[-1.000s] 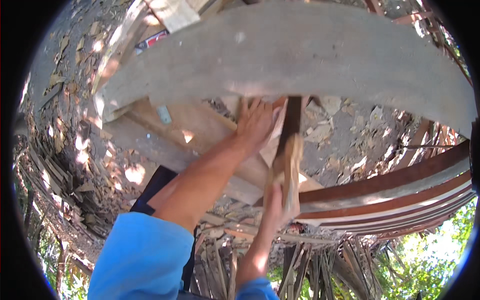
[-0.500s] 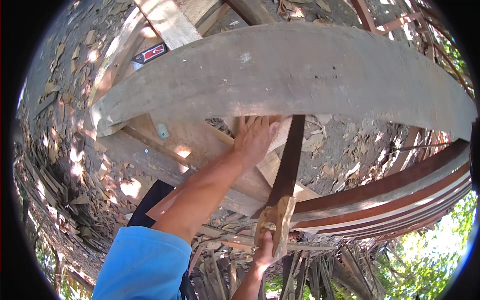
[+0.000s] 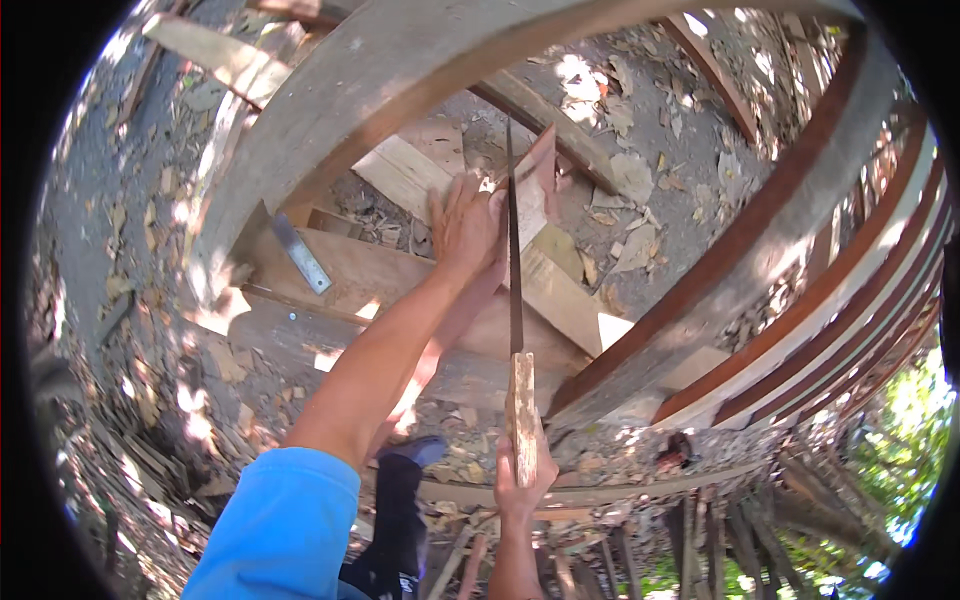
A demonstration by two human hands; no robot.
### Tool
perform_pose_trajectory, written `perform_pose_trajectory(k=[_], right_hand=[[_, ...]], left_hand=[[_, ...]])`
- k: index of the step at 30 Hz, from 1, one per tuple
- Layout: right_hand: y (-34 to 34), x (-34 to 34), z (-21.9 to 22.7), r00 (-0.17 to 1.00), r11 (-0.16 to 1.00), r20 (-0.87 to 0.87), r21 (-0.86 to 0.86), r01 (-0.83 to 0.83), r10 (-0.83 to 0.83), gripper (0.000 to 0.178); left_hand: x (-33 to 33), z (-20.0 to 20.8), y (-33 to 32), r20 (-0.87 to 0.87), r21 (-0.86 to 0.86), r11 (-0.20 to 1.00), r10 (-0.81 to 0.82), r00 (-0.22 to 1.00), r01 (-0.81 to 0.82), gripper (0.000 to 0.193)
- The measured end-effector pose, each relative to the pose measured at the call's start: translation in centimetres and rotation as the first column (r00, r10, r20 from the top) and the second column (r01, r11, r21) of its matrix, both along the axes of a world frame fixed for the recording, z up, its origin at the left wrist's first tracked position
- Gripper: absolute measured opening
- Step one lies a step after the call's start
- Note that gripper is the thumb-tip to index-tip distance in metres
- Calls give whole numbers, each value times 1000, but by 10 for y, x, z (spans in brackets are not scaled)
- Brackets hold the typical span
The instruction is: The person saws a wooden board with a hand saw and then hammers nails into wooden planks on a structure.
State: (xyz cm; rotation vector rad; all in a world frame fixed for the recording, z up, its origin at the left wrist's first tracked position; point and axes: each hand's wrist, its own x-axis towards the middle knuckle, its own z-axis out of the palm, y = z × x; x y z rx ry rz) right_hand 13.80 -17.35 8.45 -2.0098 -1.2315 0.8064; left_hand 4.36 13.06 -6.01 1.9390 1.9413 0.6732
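Observation:
My right hand point(image 3: 524, 470) is wrapped round the wooden handle point(image 3: 522, 400) of a handsaw. Its long dark blade point(image 3: 515, 260) points away from me, edge-on, and lies against a short wooden board point(image 3: 536, 205). Just left of the blade, my left hand point(image 3: 466, 225) grips that board, with its fingers toward the far side; part of the grip is hidden. Whether the teeth have entered the wood cannot be made out. Beneath the board runs a wider plank point(image 3: 400, 268), and a pale offcut point(image 3: 402, 172) lies beyond my left hand.
A large curved timber point(image 3: 350, 85) arches over the far side. Several more curved timbers point(image 3: 740, 220) stand in a row at the right. A flat metal strip point(image 3: 302, 258) rests on wood at the left. Dry leaves and scraps cover the ground; my shoe point(image 3: 425, 450) shows below.
The view has shifted, and the big curved timber no longer covers the blade's far end. The saw has swung from a slant to nearly straight ahead. My left hand still holds the board.

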Motion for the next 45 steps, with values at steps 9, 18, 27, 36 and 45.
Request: perform_pose_trajectory(k=[9, 18, 27, 36, 45], right_hand=[[-23, 1, -17, 988, 981, -154, 192, 18, 12, 60], [-82, 28, -59, 970, 975, -243, 211, 67, -15, 67], [-30, 10, -74, 955, 949, -296, 295, 107, -16, 66], [73, 33, -93, 932, 928, -362, 351, 123, 14, 70], [-120, 30, -55, 958, 988, -287, 138, 64, -22, 62]], left_hand=[[-2, -25, -35, -200, 164, 984, -30, 979, 64, 37], [16, -2, -48, -193, 4, 995, -92, 977, 95, 41], [-10, -12, -42, -173, 43, 982, -176, 969, 185, 48], [11, -22, -36, -110, -17, 984, -177, 978, 176, 49], [21, -9, -35, -185, -32, 995, -96, 978, 92, 41]])
